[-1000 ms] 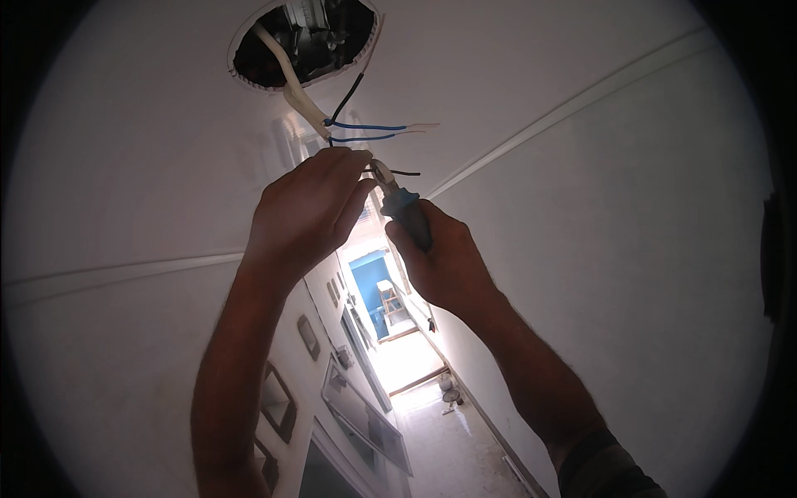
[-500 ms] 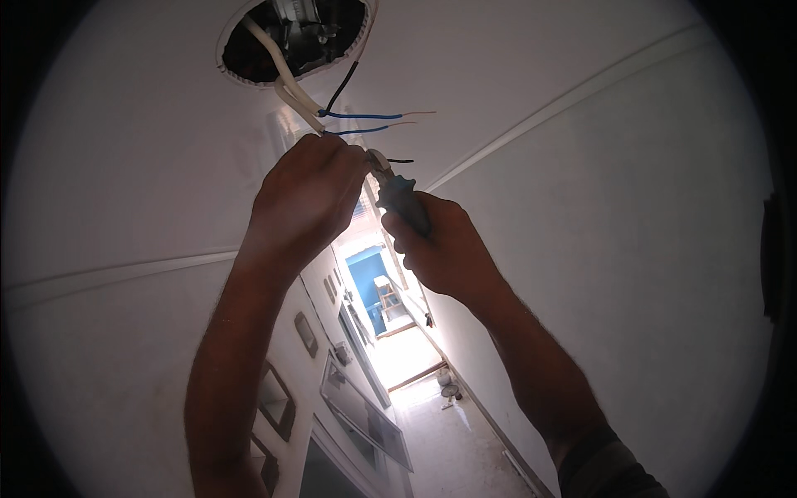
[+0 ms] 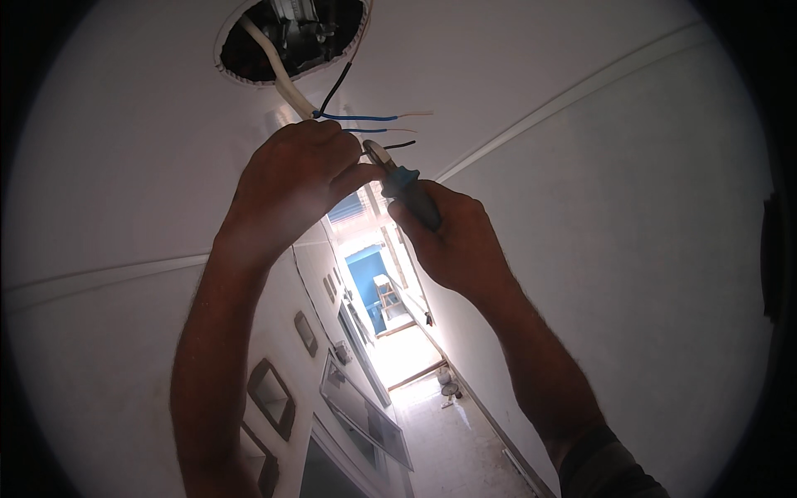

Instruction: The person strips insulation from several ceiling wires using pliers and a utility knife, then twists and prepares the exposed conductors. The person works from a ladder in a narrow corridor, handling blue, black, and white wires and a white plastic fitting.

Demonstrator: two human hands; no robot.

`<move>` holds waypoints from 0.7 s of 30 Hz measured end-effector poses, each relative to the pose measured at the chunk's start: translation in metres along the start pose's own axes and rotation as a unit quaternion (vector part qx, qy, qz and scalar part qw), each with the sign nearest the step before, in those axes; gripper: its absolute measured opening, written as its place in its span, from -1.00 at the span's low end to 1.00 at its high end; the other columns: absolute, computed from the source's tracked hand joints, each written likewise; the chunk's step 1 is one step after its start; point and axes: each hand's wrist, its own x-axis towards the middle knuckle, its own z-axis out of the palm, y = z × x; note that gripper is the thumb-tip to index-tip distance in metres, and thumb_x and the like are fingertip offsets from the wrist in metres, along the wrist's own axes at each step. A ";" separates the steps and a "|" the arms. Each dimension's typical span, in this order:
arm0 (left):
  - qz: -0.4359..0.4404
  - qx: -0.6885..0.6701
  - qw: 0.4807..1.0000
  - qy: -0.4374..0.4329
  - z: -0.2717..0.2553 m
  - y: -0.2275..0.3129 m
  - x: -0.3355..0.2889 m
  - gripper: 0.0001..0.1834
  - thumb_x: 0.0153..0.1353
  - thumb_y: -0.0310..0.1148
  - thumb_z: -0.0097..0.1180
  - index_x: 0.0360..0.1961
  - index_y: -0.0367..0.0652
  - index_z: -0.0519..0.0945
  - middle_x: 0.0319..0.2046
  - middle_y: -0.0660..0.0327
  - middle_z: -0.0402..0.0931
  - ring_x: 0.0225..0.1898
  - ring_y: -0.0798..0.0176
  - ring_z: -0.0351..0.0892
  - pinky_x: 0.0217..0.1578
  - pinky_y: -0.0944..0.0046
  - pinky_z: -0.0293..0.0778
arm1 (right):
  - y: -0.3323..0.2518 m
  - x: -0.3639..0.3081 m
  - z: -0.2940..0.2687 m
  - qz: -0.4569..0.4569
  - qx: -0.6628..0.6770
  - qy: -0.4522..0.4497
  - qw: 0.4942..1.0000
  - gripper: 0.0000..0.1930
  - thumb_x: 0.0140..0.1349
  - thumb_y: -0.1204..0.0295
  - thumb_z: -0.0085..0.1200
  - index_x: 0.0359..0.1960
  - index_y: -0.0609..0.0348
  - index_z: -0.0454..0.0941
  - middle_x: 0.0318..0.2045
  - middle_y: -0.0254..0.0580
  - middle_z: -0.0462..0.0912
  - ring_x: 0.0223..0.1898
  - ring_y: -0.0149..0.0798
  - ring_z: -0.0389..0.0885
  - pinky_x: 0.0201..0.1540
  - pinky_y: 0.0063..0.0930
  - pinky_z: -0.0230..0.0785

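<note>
A white electrical cable (image 3: 282,73) hangs from a round hole in the ceiling. My left hand (image 3: 300,178) is closed around its lower end, and the thumb reaches toward the pliers. Past these fingers stick out two blue wires (image 3: 365,118) with bare copper tips. A short black wire (image 3: 402,145) lies at the jaws of the pliers (image 3: 404,187), which have blue-and-dark handles. My right hand (image 3: 455,236) is wrapped round those handles. The left fingers hide where the black wire leaves the cable.
The ceiling hole (image 3: 290,41) shows dark space and metal parts inside. Another black wire (image 3: 336,87) joins a thin lead near its rim. Far below runs a narrow corridor with a stepladder (image 3: 383,292), an open window panel (image 3: 365,415) and a standing fan (image 3: 449,392).
My left hand has shifted slightly left and up, its thumb now stretched toward the pliers. The pliers have moved a little right, and the black wire's free end tilts upward.
</note>
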 end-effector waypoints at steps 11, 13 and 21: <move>-0.018 -0.015 0.999 0.034 0.000 0.000 0.003 -0.69 0.06 -0.21 0.45 -0.45 -0.11 0.55 -0.58 0.26 0.50 -0.53 0.28 0.54 -0.49 0.24 0.47 | 0.001 -0.001 0.005 -0.015 -0.006 0.036 0.999 -0.73 0.35 0.31 0.17 -0.03 0.21 0.62 -0.47 -0.01 0.71 -0.42 -0.03 0.75 -0.23 -0.19 0.57; -0.018 -0.016 0.999 0.039 0.000 0.000 0.003 -0.69 0.06 -0.20 0.45 -0.45 -0.11 0.55 -0.58 0.26 0.50 -0.53 0.28 0.53 -0.49 0.24 0.46 | 0.001 -0.001 0.005 -0.013 -0.002 0.039 0.999 -0.72 0.35 0.31 0.17 -0.02 0.20 0.62 -0.46 0.00 0.71 -0.40 -0.02 0.76 -0.22 -0.19 0.58; -0.020 -0.012 0.999 0.036 -0.002 0.002 0.007 -0.68 0.05 -0.19 0.45 -0.48 -0.10 0.53 -0.61 0.27 0.47 -0.56 0.29 0.51 -0.51 0.23 0.43 | 0.003 -0.002 0.008 -0.029 -0.001 0.063 0.998 -0.70 0.35 0.32 0.17 0.05 0.13 0.60 -0.44 0.00 0.72 -0.38 0.02 0.76 -0.22 -0.15 0.59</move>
